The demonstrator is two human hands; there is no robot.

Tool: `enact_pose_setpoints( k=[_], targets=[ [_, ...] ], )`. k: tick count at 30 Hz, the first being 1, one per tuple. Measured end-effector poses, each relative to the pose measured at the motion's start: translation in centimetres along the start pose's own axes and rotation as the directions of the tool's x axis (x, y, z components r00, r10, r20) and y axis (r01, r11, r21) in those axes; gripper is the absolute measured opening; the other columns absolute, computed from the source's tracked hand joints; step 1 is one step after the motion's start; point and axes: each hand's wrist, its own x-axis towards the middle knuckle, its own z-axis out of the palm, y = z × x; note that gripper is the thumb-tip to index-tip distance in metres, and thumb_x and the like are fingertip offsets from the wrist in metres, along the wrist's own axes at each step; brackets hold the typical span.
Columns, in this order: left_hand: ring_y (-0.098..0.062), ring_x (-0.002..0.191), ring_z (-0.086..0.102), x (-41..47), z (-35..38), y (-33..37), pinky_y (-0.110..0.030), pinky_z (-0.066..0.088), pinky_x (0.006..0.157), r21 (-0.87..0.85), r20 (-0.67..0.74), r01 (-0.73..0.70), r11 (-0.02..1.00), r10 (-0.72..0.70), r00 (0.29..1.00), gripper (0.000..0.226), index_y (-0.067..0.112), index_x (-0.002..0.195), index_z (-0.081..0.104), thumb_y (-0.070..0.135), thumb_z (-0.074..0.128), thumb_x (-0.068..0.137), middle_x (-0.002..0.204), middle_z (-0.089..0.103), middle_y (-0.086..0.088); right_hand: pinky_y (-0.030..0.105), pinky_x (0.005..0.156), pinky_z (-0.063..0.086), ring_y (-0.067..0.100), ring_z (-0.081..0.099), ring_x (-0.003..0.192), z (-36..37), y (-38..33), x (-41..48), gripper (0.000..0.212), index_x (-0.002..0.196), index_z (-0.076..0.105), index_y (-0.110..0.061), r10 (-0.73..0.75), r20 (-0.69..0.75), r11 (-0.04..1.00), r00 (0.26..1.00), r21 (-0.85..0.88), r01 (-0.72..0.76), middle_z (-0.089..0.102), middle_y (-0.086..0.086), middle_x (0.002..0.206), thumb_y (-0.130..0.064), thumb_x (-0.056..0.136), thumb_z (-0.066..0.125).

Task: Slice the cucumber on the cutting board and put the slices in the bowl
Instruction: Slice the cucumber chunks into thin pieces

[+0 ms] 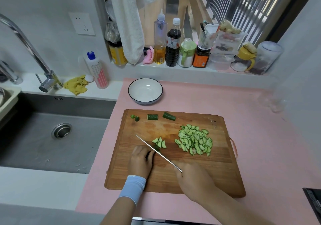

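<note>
Cucumber work is mid-way: the piece being cut (156, 148) lies near the cutting board's (173, 183) left-centre, mostly hidden under the left hand (141, 160), whose curled fingers press it down. The right hand (192, 179) is clenched round the handle of the knife (165, 159), with the blade running diagonally right against the left fingertips. A few fresh slices (159, 143) lie just past the blade, a large heap of slices (194, 141) sits toward the board's right side, and two uncut chunks (152, 117) plus trimmed ends (135, 117) wait along its far edge. The bowl (128, 92) stands on the table (260, 137) just beyond the board's far edge and holds nothing yet. The main risk, I judge, is the short stub: with so little left to hold, the blade could nick the fingertips or the piece could skid sideways. Later, carrying the thin slices across the gap to the bowl could spill some onto the table or toward the sink (52, 146) left of the board.
</note>
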Motion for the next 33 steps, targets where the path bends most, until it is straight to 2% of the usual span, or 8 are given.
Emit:
enact_pose_setpoints(
  k=[2, 5, 10, 13, 19, 24, 28, 33],
  targets=[
    [-0.013, 0.077, 0.049, 0.0, 0.0, 0.0, -0.016, 0.039, 0.074, 0.005, 0.005, 0.005, 1.000, -0.005, 1.000, 0.014, 0.010, 0.073, 0.069, 0.006, 0.082, 0.075, 0.074, 0.061, -0.001, 0.035, 0.067, 0.049, 0.016, 0.056, 0.073, 0.1, 0.0, 0.0, 0.021, 0.104, 0.062, -0.033, 0.001, 0.001, 1.000, 1.000, -0.001, -0.001, 0.061, -0.007, 0.081, -0.032, 0.101, 0.041],
    [-0.013, 0.075, 0.050, 0.0, -0.1, -0.1, -0.014, 0.038, 0.073, 0.006, 0.006, 0.017, 1.000, -0.017, 1.000, 0.015, 0.010, 0.072, 0.068, 0.007, 0.082, 0.075, 0.073, 0.060, 0.000, 0.031, 0.061, 0.040, 0.016, 0.052, 0.068, 0.1, -0.3, 0.2, 0.018, 0.090, 0.057, -0.034, 0.008, 0.003, 1.000, 1.000, -0.007, -0.008, 0.057, -0.007, 0.073, -0.031, 0.100, 0.042],
    [-0.010, 0.077, 0.048, 0.0, -0.1, 0.0, -0.011, 0.037, 0.076, -0.014, 0.000, 0.001, 1.000, -0.001, 1.000, 0.013, 0.010, 0.073, 0.069, 0.005, 0.082, 0.075, 0.074, 0.061, 0.001, 0.030, 0.059, 0.037, 0.015, 0.050, 0.062, 0.0, -1.0, 0.8, 0.028, 0.076, 0.051, -0.030, 0.069, 0.049, 0.998, 0.996, 0.010, -0.069, 0.052, -0.008, 0.064, -0.032, 0.101, 0.042],
    [-0.010, 0.079, 0.051, 0.0, 0.0, -0.2, -0.009, 0.038, 0.079, -0.036, 0.003, 0.009, 0.999, -0.009, 1.000, 0.012, 0.011, 0.076, 0.072, 0.005, 0.083, 0.074, 0.076, 0.063, 0.002, 0.030, 0.063, 0.040, 0.021, 0.054, 0.069, 0.1, -1.9, 2.0, 0.024, 0.084, 0.057, -0.026, 0.074, 0.071, 0.997, 0.995, 0.013, -0.075, 0.056, -0.006, 0.068, -0.031, 0.101, 0.041],
    [-0.013, 0.081, 0.050, -0.2, -0.2, 0.2, -0.010, 0.036, 0.077, -0.027, -0.002, -0.014, 1.000, 0.014, 1.000, 0.011, 0.009, 0.078, 0.070, 0.003, 0.079, 0.076, 0.080, 0.060, 0.000, 0.031, 0.062, 0.040, 0.025, 0.057, 0.071, 0.4, -2.3, 2.6, 0.026, 0.080, 0.052, -0.027, 0.084, 0.057, 0.996, 0.995, 0.015, -0.085, 0.058, -0.004, 0.070, -0.034, 0.101, 0.040],
    [-0.013, 0.078, 0.050, -0.1, -0.2, 0.1, -0.012, 0.038, 0.076, -0.018, -0.004, -0.002, 1.000, 0.002, 1.000, 0.014, 0.010, 0.075, 0.069, 0.004, 0.081, 0.074, 0.076, 0.061, 0.000, 0.034, 0.069, 0.048, 0.028, 0.063, 0.081, 0.5, -2.3, 2.4, 0.023, 0.096, 0.060, -0.028, 0.076, 0.040, 0.997, 0.996, 0.006, -0.076, 0.069, 0.002, 0.083, -0.035, 0.102, 0.039],
    [-0.015, 0.077, 0.051, -0.2, -0.2, 0.1, -0.013, 0.038, 0.075, -0.017, 0.004, 0.019, 1.000, -0.019, 1.000, 0.014, 0.010, 0.074, 0.068, 0.004, 0.080, 0.075, 0.076, 0.060, 0.000, 0.031, 0.062, 0.043, 0.023, 0.059, 0.071, 1.1, -1.6, 1.6, 0.028, 0.118, 0.060, -0.036, 0.037, -0.017, 0.999, 0.999, 0.009, -0.037, 0.067, -0.001, 0.079, -0.037, 0.100, 0.039],
    [-0.016, 0.076, 0.051, -0.1, -0.2, 0.0, -0.017, 0.039, 0.071, -0.006, 0.012, 0.020, 1.000, -0.020, 1.000, 0.016, 0.011, 0.072, 0.065, 0.003, 0.080, 0.075, 0.074, 0.059, -0.001, 0.034, 0.071, 0.049, 0.020, 0.060, 0.082, 0.8, -0.5, 0.5, 0.028, 0.118, 0.062, -0.036, 0.032, -0.018, 0.999, 0.999, 0.013, -0.031, 0.064, -0.005, 0.086, -0.036, 0.102, 0.039]
  ],
)
